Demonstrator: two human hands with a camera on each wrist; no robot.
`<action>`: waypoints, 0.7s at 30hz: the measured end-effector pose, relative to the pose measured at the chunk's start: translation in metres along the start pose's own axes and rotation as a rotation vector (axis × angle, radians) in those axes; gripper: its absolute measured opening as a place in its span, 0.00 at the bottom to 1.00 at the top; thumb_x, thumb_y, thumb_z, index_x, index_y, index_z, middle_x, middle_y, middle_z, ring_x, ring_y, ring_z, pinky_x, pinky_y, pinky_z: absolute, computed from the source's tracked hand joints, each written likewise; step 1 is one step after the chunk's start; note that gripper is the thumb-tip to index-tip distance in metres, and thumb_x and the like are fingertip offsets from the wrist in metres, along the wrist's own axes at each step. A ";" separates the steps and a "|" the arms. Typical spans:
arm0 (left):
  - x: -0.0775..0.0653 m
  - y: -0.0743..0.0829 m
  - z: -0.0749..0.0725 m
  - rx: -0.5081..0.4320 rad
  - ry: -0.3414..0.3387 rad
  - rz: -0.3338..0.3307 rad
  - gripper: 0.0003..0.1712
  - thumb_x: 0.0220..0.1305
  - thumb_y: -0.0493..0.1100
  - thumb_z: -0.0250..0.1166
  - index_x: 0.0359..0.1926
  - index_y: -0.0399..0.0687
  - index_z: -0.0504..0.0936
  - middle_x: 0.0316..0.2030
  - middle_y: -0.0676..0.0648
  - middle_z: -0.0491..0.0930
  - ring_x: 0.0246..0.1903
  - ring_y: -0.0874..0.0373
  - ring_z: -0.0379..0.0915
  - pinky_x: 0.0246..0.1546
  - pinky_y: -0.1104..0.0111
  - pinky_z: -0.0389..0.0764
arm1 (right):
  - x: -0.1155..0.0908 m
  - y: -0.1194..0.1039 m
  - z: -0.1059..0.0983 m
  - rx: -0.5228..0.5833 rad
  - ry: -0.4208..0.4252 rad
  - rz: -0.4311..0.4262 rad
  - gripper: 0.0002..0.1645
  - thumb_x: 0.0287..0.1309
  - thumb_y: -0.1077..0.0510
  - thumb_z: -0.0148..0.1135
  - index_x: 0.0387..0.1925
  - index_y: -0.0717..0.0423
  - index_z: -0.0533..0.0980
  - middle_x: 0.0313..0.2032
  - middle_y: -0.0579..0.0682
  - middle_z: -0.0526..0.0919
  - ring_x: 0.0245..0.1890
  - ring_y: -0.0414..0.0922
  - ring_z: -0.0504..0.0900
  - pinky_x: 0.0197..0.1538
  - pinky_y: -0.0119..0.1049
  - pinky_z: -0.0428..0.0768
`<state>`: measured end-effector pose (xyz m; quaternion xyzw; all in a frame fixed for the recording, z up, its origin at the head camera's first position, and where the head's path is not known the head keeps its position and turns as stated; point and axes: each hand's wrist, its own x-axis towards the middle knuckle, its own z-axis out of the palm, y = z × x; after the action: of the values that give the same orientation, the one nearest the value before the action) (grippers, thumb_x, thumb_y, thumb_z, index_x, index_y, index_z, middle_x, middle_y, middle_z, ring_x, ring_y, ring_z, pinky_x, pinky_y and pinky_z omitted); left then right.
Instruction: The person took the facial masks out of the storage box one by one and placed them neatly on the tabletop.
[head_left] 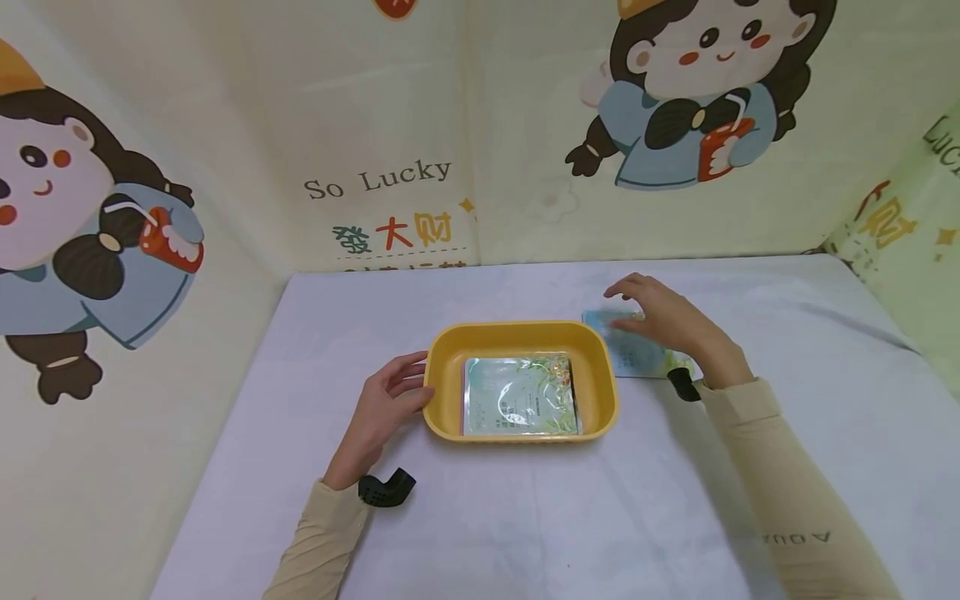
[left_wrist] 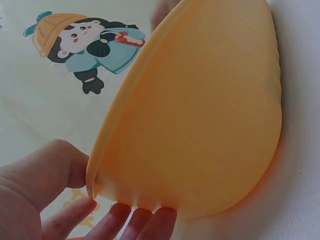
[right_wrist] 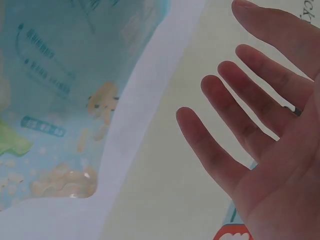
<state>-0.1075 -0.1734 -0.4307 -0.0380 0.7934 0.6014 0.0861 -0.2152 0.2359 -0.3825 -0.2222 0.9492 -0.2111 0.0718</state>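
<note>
A yellow plastic tray (head_left: pixel 596 417) sits on the white-covered table. Inside it lies a flat, shiny pale-green packet (head_left: pixel 517 396) with a floral print, and edges of something beneath it show. My left hand (head_left: pixel 386 412) holds the tray's left end, thumb at the rim and fingertips against the wall; the left wrist view shows these fingers (left_wrist: pixel 157 225) on the yellow tray (left_wrist: pixel 200 115). Behind the tray's right side lies a flat blue packet (head_left: pixel 637 354), partly hidden by my right hand (head_left: pixel 667 317). That hand hovers over it, fingers spread and holding nothing; the blue packet (right_wrist: pixel 60 100) shows beside it in the right wrist view.
The white cloth (head_left: pixel 480 517) covers the table out to its edges. A cream curtain (head_left: pixel 517 208) printed with cartoon figures and lettering stands right behind the table and along both sides. Each wrist wears a small black device (head_left: pixel 386 487).
</note>
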 end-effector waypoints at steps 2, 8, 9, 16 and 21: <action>0.000 0.000 0.000 0.002 0.001 0.002 0.30 0.61 0.44 0.70 0.64 0.59 0.74 0.59 0.48 0.76 0.57 0.52 0.76 0.50 0.63 0.84 | -0.001 -0.005 0.000 -0.003 0.001 0.000 0.28 0.60 0.58 0.68 0.60 0.62 0.73 0.60 0.62 0.72 0.58 0.59 0.72 0.61 0.59 0.75; -0.001 0.000 0.000 0.005 -0.002 0.004 0.29 0.61 0.43 0.69 0.63 0.59 0.74 0.59 0.49 0.76 0.57 0.52 0.76 0.50 0.64 0.84 | -0.006 -0.025 0.000 -0.015 0.004 0.012 0.29 0.60 0.57 0.68 0.62 0.61 0.72 0.61 0.61 0.72 0.59 0.59 0.72 0.61 0.58 0.76; -0.001 0.000 0.000 0.004 -0.003 0.003 0.29 0.61 0.43 0.69 0.63 0.59 0.74 0.59 0.49 0.76 0.57 0.52 0.76 0.50 0.63 0.84 | -0.007 -0.028 0.000 -0.019 0.003 0.006 0.30 0.60 0.57 0.68 0.62 0.61 0.72 0.61 0.61 0.73 0.58 0.59 0.72 0.60 0.58 0.76; -0.001 0.002 0.000 0.014 -0.001 -0.008 0.30 0.61 0.43 0.69 0.64 0.59 0.74 0.59 0.49 0.76 0.58 0.52 0.76 0.51 0.62 0.84 | -0.008 -0.045 0.003 -0.028 0.030 -0.049 0.28 0.59 0.56 0.70 0.59 0.58 0.74 0.58 0.57 0.76 0.56 0.56 0.76 0.57 0.55 0.80; -0.001 0.002 0.000 0.014 -0.002 0.000 0.30 0.61 0.43 0.69 0.64 0.59 0.74 0.59 0.49 0.76 0.58 0.52 0.76 0.52 0.62 0.83 | -0.008 -0.052 0.007 -0.029 0.046 -0.138 0.26 0.60 0.57 0.69 0.58 0.60 0.75 0.56 0.57 0.77 0.52 0.54 0.78 0.55 0.52 0.81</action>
<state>-0.1068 -0.1732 -0.4282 -0.0370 0.7974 0.5959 0.0873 -0.1860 0.1952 -0.3660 -0.2831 0.9360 -0.2066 0.0320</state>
